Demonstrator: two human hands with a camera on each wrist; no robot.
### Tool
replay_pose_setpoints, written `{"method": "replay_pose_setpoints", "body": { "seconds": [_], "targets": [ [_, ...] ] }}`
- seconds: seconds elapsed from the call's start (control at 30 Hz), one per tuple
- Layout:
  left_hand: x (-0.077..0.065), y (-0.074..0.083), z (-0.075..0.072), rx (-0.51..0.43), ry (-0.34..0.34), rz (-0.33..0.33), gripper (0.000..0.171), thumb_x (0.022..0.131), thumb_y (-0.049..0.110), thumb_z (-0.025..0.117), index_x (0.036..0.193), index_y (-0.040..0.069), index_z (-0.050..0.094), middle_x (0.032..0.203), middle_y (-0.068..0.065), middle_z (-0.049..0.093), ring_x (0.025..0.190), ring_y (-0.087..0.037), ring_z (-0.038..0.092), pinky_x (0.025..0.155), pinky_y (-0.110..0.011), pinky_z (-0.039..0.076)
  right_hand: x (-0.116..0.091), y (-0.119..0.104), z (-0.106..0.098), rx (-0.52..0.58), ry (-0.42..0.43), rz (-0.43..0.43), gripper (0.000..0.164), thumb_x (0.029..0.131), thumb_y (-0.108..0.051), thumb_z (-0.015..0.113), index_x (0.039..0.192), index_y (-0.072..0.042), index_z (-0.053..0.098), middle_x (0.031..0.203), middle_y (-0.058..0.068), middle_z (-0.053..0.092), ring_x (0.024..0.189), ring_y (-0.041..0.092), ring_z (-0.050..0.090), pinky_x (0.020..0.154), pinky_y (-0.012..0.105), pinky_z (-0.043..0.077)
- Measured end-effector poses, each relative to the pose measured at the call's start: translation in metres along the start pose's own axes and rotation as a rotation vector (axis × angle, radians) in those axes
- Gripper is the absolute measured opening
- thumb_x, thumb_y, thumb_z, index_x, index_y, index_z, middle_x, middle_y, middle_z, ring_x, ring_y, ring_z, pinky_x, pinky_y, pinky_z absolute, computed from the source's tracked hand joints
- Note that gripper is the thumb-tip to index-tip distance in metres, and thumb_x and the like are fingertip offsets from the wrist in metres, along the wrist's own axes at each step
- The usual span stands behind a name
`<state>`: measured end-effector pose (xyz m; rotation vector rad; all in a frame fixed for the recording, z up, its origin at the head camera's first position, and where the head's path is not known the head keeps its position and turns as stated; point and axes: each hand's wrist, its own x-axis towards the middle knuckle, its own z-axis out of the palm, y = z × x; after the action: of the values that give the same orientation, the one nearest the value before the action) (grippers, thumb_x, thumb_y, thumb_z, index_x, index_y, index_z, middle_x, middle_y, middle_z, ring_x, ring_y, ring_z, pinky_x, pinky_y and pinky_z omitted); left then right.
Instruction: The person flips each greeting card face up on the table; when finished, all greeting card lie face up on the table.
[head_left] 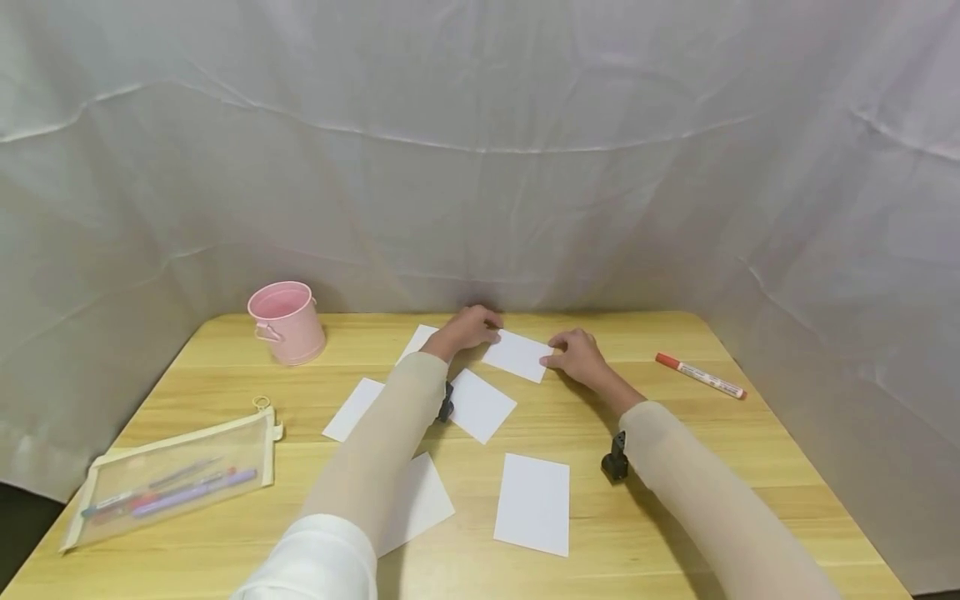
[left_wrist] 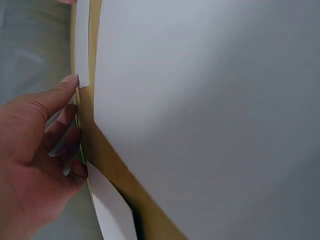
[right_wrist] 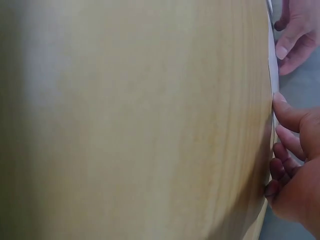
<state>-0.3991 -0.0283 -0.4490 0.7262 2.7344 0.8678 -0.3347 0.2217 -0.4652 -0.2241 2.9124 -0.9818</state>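
Note:
A small white card (head_left: 517,355) lies slanted near the back edge of the table, between both hands. My left hand (head_left: 471,328) holds its left end, the thumb at the corner and the other fingers curled; the left wrist view shows the thumb (left_wrist: 70,82) against the end of the card. At the opposite end, my right hand (head_left: 579,357) grips the short edge between thumb and forefinger. In the right wrist view, the right thumb (right_wrist: 286,112) meets the card's edge, with the remaining fingers bent below it. Another white card (head_left: 482,406) lies just in front.
More white cards lie around the left forearm, partly covered by it, and one card (head_left: 532,504) is at front centre. A pink bucket (head_left: 296,329) stands back left. A mesh zip pouch (head_left: 176,475) with pens lies front left, a red-capped marker (head_left: 701,377) at right. Grey cloth (head_left: 480,208) hangs behind.

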Motion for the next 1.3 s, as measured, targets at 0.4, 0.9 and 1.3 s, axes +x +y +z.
{"method": "replay_pose_setpoints", "body": {
  "seconds": [0.4,0.9,1.3],
  "targets": [
    [0.001,0.007,-0.002,-0.332,0.052,-0.059,0.027,0.095,0.002,0.067,0.119,-0.004,0.060,0.104,-0.010,0.060,0.095,-0.019,0.056,0.084,-0.027,0.050,-0.002,-0.004,-0.002,0.190,0.014,0.014,0.048,0.093,-0.018,0.073,0.132,0.003,0.055,0.117,0.019,0.061,0.106,0.031,0.057,0.092,0.039,0.050],
    [-0.068,0.032,-0.036,-0.593,-0.016,0.049,0.028,0.099,0.007,0.061,0.126,0.002,0.057,0.113,-0.011,0.060,0.100,-0.020,0.061,0.096,-0.045,0.054,-0.065,-0.033,-0.028,0.496,-0.072,-0.226,0.038,0.093,-0.012,0.072,0.128,-0.003,0.060,0.111,0.015,0.064,0.086,0.014,0.064,0.079,0.034,0.059],
    [-0.124,0.038,-0.033,-0.506,0.032,0.065,0.039,0.098,0.014,0.066,0.135,0.009,0.058,0.130,-0.008,0.061,0.107,-0.019,0.063,0.091,-0.039,0.055,-0.103,-0.051,-0.034,0.504,-0.183,-0.271,0.038,0.091,-0.016,0.076,0.126,-0.007,0.067,0.099,0.015,0.070,0.087,0.025,0.067,0.076,0.032,0.058]
  ]
}}
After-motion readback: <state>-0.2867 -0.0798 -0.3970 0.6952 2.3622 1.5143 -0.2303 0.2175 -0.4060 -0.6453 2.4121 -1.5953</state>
